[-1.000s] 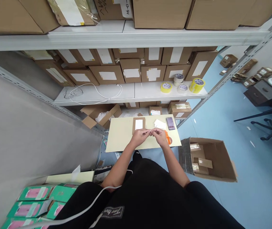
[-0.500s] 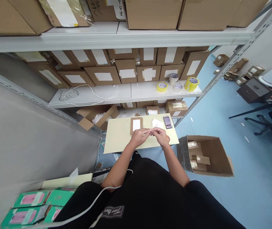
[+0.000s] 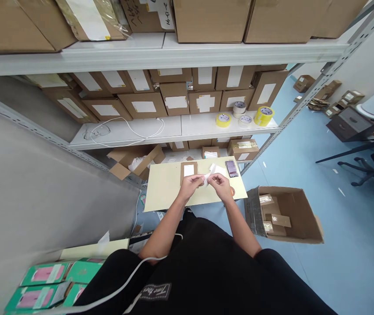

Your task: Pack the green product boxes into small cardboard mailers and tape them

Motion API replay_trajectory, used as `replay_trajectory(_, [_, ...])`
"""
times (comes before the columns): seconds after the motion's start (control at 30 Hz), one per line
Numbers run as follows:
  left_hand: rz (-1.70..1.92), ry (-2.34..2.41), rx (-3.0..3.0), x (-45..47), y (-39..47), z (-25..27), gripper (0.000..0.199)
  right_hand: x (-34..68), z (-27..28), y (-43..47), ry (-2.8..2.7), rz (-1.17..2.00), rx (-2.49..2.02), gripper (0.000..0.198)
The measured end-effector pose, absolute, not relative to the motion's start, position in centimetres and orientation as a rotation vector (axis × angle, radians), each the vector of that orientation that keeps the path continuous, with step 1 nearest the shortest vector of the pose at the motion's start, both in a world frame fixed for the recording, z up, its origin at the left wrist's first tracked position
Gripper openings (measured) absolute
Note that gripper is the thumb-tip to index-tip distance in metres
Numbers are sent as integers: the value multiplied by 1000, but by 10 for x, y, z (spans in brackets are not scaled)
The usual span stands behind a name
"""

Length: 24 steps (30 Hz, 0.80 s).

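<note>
A small white slip (image 3: 207, 178) is being held up above the near middle of a pale yellow table (image 3: 160, 188), its left side being pinched between the thumb and fingertips of the left hand (image 3: 188, 186) and its right side being pinched likewise by the right hand (image 3: 220, 186); both grips are being held narrow, and the small gap between the hands is being bridged by the slip, whose exact shape cannot be told. On the table, a flat brown carton (image 3: 188, 169) with a white label is being partly covered by the left hand, while white papers (image 3: 220, 169) are being shown on the far side of the right hand, with a dark, blurred rectangular item (image 3: 231, 169) lying to their right. A roll of orange tape (image 3: 232, 191) is being partly hidden by the right hand, and farther off, more tape rolls (image 3: 223, 120) are being supported by a white shelf (image 3: 193, 123)
</note>
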<state>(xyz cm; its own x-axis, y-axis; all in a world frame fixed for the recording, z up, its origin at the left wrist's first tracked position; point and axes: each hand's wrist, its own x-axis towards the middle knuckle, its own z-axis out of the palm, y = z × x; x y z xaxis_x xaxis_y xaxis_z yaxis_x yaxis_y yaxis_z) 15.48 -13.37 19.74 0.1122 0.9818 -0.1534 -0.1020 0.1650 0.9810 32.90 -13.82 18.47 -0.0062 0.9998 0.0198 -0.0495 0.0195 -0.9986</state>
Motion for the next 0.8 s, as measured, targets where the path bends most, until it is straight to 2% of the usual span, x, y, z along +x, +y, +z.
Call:
replay_trajectory(0.27, [1045, 1093, 1071, 146, -131, 196, 51, 317, 191, -145, -1183, 1143, -1255, 34])
replay_trajectory(0.53, [1055, 981, 1834, 134, -107, 202, 12, 297, 180, -120, -983, 1101, -1291, 44])
replay_trajectory(0.63, [1152, 1144, 1786, 115, -98, 205, 22, 289, 182, -112, -1041, 1109, -1315, 46])
replay_trajectory(0.73, [1225, 1385, 1610, 84, -86, 206, 51, 282, 193, -108, -1239, 1187, -1339, 45])
replay_trajectory(0.8, [1137, 1365, 1536, 59, -74, 205, 63, 276, 201, -105, -1437, 1256, -1358, 43])
